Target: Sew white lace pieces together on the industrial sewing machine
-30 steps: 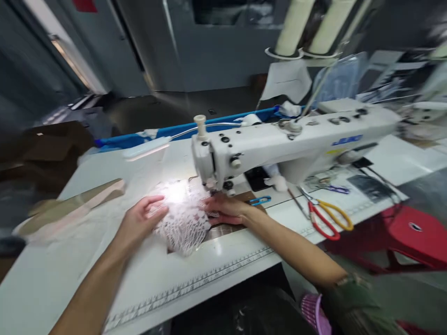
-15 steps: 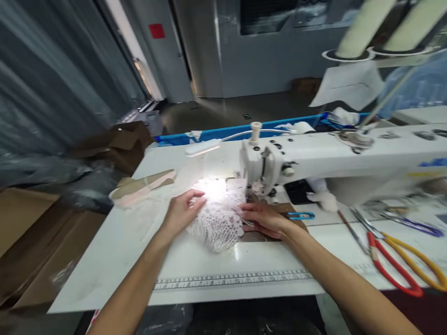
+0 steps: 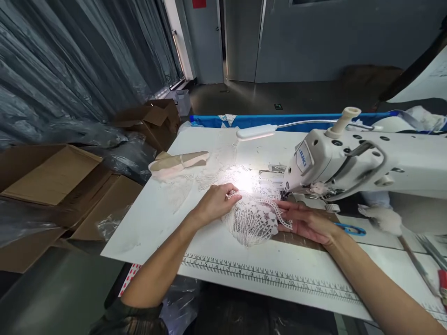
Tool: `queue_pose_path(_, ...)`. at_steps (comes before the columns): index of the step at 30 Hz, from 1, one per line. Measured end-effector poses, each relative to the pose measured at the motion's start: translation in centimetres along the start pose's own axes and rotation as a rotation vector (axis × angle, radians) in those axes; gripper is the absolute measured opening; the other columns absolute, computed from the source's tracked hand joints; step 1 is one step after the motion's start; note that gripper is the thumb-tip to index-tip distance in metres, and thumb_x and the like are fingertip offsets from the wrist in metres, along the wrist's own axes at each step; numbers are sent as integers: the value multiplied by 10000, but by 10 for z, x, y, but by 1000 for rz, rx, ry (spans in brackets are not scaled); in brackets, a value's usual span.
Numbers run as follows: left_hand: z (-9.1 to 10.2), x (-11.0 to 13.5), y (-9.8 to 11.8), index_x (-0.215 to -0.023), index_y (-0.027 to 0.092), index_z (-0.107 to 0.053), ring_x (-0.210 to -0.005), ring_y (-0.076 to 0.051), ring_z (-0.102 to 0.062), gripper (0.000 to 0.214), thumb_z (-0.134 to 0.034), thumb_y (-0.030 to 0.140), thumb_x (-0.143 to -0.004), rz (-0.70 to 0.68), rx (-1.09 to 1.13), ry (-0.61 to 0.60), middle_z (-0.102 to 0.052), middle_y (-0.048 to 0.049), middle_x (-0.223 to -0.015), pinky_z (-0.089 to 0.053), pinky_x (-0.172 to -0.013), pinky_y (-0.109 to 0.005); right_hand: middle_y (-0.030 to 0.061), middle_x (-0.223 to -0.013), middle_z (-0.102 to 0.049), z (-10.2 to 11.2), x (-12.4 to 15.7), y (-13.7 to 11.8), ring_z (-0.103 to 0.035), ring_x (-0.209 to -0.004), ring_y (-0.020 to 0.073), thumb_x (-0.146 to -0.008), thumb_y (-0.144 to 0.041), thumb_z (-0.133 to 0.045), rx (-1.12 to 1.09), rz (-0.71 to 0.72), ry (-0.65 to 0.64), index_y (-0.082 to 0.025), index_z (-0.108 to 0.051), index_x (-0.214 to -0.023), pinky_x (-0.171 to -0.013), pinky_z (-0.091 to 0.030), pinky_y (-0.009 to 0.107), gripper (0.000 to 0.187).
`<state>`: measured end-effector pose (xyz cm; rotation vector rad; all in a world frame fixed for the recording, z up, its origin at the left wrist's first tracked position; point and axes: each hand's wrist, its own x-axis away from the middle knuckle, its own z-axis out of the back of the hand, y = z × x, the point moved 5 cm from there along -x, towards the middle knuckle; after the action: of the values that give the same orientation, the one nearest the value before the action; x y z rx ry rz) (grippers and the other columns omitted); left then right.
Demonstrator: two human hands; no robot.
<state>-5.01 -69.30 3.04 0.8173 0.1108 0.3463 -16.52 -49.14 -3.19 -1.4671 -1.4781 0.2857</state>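
Note:
White lace fabric (image 3: 249, 223) lies on the table in front of the needle area of a white sewing machine (image 3: 314, 158). My left hand (image 3: 218, 202) pinches the lace's upper left edge between thumb and fingers. A narrow lace trim (image 3: 268, 203) with a dotted border runs across the piece toward my right hand (image 3: 305, 222). That hand has its fingers closed around the right end of the lace, close to the presser foot. Bright light from the lamp (image 3: 256, 132) washes out part of the lace. The fingertips of my right hand are partly hidden by it.
A printed ruler (image 3: 240, 272) runs along the table's front edge. Blue thread snips (image 3: 351, 229) lie right of my right hand, and red-handled scissors (image 3: 443, 281) at the far right. A beige fabric bundle (image 3: 181, 160) sits back left. Open cardboard boxes (image 3: 52, 177) stand left of the table.
The view has swung right and come closer, so things sit further left or larger, and the machine's head shows its front. Both hands stay on the lace.

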Motion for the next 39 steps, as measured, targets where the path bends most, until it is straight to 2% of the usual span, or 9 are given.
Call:
queue_pose_path(7,8,-4,-13,-852,173,-691,-536,-135,-559,218,-627,375,-799,88,124,-60,-655,-22,-639,-380,-528,-255,82,-1087,-704,-2,-2,1,-670,-960,187,-755,-120,-648,-44,-4,-22,-182,-661,-1109,-900,-543,322,360)
queue_pose_path(14,7,-8,-17,-935,135,-675,-531,-118,-577,256,-653,347,-792,154,256,-120,-666,-47,-650,-442,-544,-248,80,-1066,-710,0,-1,2,-673,-941,188,-698,-93,-661,-87,7,52,-206,-678,-1075,-842,-575,287,394)
queue_pose_path(22,4,-10,-18,-808,140,-683,-575,-118,-591,284,-655,423,-804,150,317,-158,-692,-99,-742,-468,-540,-246,88,-1065,-696,1,-5,2,-647,-1003,201,-882,-318,-560,-109,31,8,-177,-663,-1058,-830,-574,324,248)
queue_pose_path(25,4,-10,-16,-843,139,-689,-558,-114,-576,252,-699,379,-767,140,316,-162,-666,-69,-679,-462,-535,-240,81,-1057,-692,-1,-3,0,-642,-1008,204,-878,-350,-589,-85,55,33,-188,-681,-984,-837,-569,328,215)
queue_pose_path(27,3,-8,-8,-829,140,-689,-566,-111,-567,240,-695,372,-767,91,316,-215,-640,-46,-657,-461,-542,-234,81,-1075,-685,-10,2,-1,-632,-1023,198,-852,-328,-641,-36,49,-24,-192,-689,-1003,-874,-549,324,209)
queue_pose_path(31,11,14,11,-832,156,-697,-628,-107,-577,234,-664,385,-797,-7,313,-422,-639,-36,-721,-467,-575,-217,77,-1077,-679,-38,16,2,-631,-998,186,-832,-316,-673,121,-18,-287,-207,-661,-1153,-912,-511,347,339)
queue_pose_path(33,22,31,12,-854,163,-696,-634,-104,-587,231,-659,385,-805,14,287,-493,-646,-35,-739,-471,-581,-209,78,-1071,-682,-45,20,6,-639,-962,183,-837,-348,-663,256,-34,-343,-215,-630,-1218,-901,-505,350,404)
queue_pose_path(36,44,59,-3,-849,166,-686,-602,-101,-576,250,-653,411,-808,113,275,-481,-608,-12,-674,-487,-583,-212,96,-1151,-667,-44,17,11,-620,-1040,213,-834,-420,-649,454,25,-245,-230,-629,-1220,-929,-488,365,430)
queue_pose_path(39,66,79,-29,-818,166,-675,-582,-96,-545,269,-660,434,-796,212,271,-348,-562,7,-629,-487,-576,-212,110,-1160,-664,-38,5,6,-625,-1033,256,-852,-489,-589,662,193,-41,-238,-632,-1195,-907,-499,416,427)
